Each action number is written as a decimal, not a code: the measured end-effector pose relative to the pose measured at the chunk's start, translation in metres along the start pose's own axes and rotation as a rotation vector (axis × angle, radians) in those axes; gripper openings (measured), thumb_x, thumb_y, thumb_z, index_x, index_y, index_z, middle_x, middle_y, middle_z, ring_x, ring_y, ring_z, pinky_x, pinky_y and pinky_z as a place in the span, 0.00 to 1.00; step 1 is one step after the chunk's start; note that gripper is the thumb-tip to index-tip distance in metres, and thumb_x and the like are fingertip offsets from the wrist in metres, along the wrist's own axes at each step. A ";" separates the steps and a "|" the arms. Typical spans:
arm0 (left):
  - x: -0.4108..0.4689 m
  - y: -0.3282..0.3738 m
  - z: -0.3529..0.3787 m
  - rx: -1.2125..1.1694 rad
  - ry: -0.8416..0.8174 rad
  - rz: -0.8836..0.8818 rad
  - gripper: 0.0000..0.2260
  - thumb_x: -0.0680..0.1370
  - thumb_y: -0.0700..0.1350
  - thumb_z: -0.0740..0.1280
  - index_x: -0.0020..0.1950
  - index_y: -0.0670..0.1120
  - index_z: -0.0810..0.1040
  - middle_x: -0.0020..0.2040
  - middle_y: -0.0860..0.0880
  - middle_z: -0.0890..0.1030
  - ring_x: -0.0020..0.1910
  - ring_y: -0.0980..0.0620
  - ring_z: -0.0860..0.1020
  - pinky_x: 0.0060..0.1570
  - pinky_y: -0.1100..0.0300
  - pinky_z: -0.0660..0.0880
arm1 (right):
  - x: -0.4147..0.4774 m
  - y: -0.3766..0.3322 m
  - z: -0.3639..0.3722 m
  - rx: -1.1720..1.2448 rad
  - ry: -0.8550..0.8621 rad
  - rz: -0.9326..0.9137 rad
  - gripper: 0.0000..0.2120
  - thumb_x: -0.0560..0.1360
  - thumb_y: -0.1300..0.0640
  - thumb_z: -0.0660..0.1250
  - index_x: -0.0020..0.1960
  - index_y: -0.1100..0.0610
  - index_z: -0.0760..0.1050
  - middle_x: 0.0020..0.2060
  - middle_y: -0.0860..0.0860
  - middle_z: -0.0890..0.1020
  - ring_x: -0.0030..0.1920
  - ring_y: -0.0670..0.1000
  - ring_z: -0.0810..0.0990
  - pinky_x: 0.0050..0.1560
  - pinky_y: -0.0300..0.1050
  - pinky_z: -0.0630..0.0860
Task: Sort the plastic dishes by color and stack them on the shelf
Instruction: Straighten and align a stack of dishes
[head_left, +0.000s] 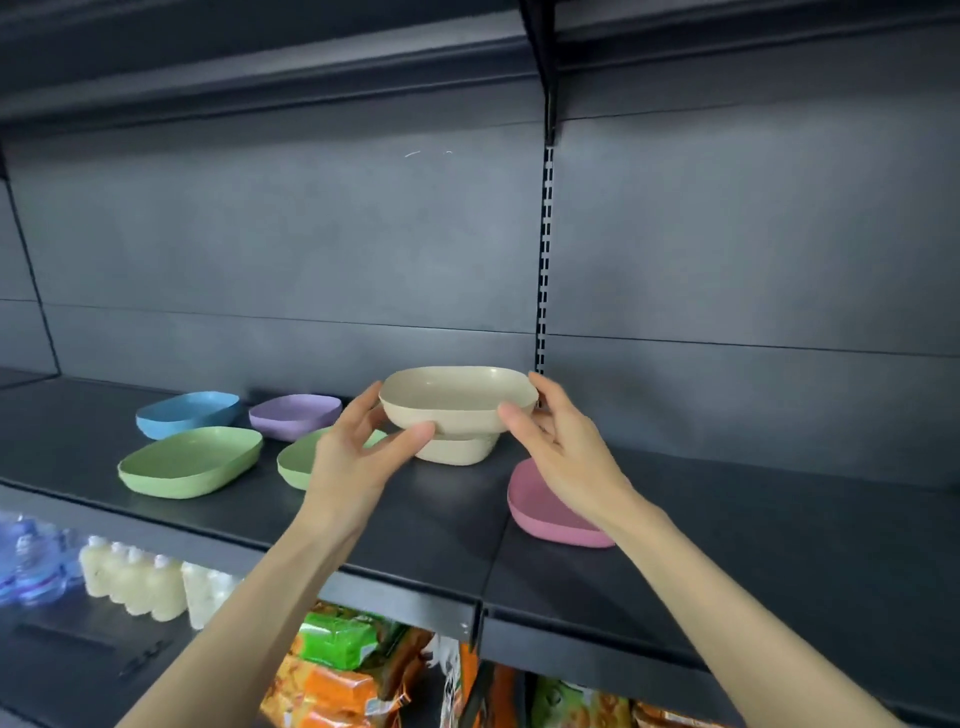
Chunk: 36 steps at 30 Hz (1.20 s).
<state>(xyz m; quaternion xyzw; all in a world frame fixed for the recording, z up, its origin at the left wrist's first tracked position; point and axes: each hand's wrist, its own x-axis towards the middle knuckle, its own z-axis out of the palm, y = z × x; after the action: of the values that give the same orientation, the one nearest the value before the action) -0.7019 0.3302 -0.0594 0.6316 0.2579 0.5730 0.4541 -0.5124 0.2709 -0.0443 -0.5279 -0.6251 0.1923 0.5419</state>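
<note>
Dark grey back panel (260, 234); slotted upright (543, 260); bottles (135, 577), snack packets (337, 675) below.

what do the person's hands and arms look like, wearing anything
The left hand and right hand are bare, with no gloves or rings visible. The left forearm and right forearm are uncovered to the frame's edge, with no sleeves, watch or bracelet in view.

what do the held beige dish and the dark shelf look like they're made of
The beige dish is likely matte plastic: thin moulded rim, even colour, soft sheen without glare. A fibre-blend plastic is possible; the look leaves that open. The shelf is probably painted or powder-coated sheet metal: dark grey flat panels, folded front lip, a seam between sections.
</note>
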 end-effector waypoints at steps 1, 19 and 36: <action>0.009 -0.004 -0.003 0.009 -0.013 0.005 0.16 0.72 0.41 0.73 0.57 0.54 0.78 0.51 0.54 0.84 0.49 0.59 0.80 0.47 0.69 0.75 | 0.009 0.003 0.002 -0.026 -0.003 0.000 0.18 0.77 0.49 0.63 0.65 0.47 0.64 0.54 0.38 0.76 0.52 0.33 0.75 0.46 0.22 0.70; 0.185 -0.103 -0.062 0.316 -0.456 -0.297 0.35 0.58 0.51 0.81 0.62 0.44 0.74 0.55 0.51 0.83 0.55 0.56 0.81 0.57 0.63 0.75 | 0.156 0.095 0.013 -0.596 -0.180 0.126 0.40 0.62 0.27 0.65 0.59 0.58 0.76 0.48 0.43 0.79 0.50 0.43 0.77 0.57 0.43 0.74; 0.229 -0.158 -0.072 0.616 -0.806 -0.228 0.30 0.51 0.62 0.76 0.49 0.48 0.80 0.46 0.51 0.85 0.50 0.51 0.82 0.59 0.49 0.75 | 0.152 0.108 0.047 -0.879 -0.257 0.270 0.33 0.70 0.33 0.64 0.40 0.66 0.70 0.34 0.54 0.69 0.36 0.51 0.66 0.45 0.52 0.70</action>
<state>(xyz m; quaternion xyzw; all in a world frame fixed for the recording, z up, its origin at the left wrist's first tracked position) -0.6920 0.6162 -0.0898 0.8743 0.2865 0.1290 0.3699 -0.4832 0.4579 -0.0760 -0.7553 -0.6352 0.0421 0.1557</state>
